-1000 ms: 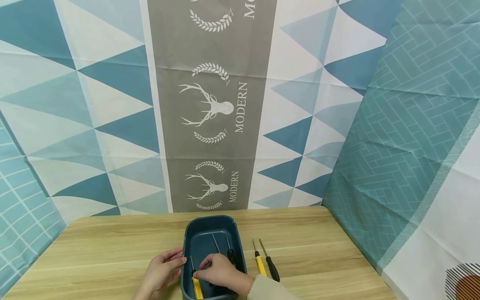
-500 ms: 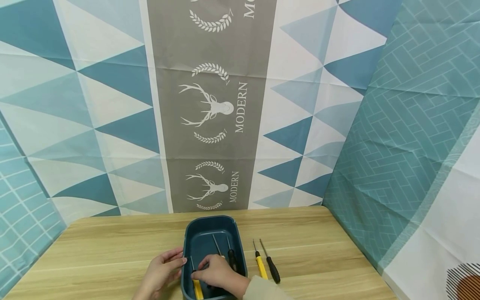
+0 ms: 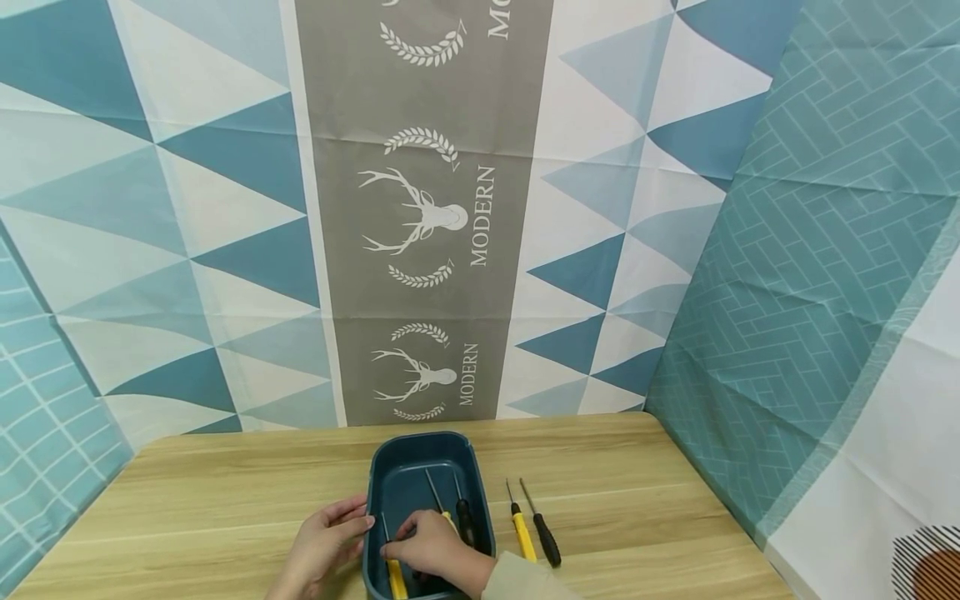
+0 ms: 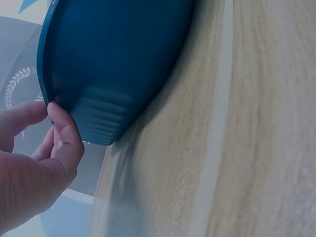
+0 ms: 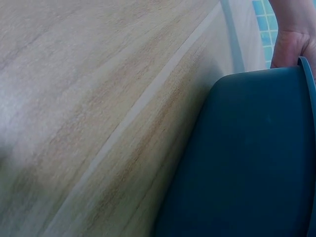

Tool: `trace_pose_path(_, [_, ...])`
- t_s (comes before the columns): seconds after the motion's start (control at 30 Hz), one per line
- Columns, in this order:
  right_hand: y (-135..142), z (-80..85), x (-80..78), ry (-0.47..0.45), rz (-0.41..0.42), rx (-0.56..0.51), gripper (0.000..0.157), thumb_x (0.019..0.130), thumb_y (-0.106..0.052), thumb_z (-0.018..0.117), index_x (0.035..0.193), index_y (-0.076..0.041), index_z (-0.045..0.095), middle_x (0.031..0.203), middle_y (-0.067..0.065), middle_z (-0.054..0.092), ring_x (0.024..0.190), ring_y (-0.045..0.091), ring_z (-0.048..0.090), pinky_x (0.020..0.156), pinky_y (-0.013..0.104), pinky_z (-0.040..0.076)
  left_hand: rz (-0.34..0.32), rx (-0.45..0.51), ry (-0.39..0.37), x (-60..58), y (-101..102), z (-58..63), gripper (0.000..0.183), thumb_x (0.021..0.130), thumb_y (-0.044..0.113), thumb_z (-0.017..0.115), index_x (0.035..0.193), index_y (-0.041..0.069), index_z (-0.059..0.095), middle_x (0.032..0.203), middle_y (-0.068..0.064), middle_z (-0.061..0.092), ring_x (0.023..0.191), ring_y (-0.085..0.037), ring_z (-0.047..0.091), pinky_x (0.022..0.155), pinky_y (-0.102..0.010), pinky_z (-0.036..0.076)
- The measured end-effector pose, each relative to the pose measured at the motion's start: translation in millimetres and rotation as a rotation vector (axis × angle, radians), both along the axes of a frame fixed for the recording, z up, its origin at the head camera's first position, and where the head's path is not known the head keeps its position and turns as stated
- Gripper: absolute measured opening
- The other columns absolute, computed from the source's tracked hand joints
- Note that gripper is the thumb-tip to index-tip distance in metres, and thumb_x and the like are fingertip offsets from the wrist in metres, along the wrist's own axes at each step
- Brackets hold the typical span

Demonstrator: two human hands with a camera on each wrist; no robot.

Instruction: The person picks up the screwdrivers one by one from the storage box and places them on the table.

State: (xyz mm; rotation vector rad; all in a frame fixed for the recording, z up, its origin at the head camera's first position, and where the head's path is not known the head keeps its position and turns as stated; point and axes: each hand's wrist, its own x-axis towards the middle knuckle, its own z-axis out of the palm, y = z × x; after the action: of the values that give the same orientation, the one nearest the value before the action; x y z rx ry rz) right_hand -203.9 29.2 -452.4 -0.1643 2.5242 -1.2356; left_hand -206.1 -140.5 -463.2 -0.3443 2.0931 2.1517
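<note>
Tray of dark blue plastic (image 3: 405, 492), long and with rounded corners, stood on the wood-grained table (image 3: 225, 500), and the left hand (image 3: 318, 533) pinched its rim. Inside lay at least three tools: a yellow-handled screwdriver with dark neck (image 3: 397, 581) near the left wall, a black-handled screwdriver (image 3: 465, 521) near the right wall, and between them a thin-shafted yellow screwdriver (image 3: 447, 517), partly covered by the right hand (image 3: 435, 543). This hand's fingertips were at the dark neck; whether they grasped or only touched, I could not tell. The work seemed partway, not finished: a yellow-and-black screwdriver (image 3: 522, 533) and a second black-handled screwdriver (image 3: 547, 542) lay outside, right of the tray.
</note>
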Motion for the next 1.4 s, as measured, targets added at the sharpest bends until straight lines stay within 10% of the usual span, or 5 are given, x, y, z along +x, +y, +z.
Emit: trace_pose_path(1.4, [-8, -10.5, -3.7, 0.022, -0.001, 0.015, 0.023, 0.073, -0.020, 0.079, 0.084, -0.006, 0.064, 0.071, 0.000, 0.059, 0.056, 0.012, 0.058, 0.052, 0.029, 0.051, -0.006, -0.005, 0.000, -0.9, -1, 0.6, 0.055, 0.081, 0.008, 0.070, 0.128, -0.008, 0.049, 0.111, -0.016, 0.062, 0.083, -0.016, 0.062, 0.068, -0.033, 0.053])
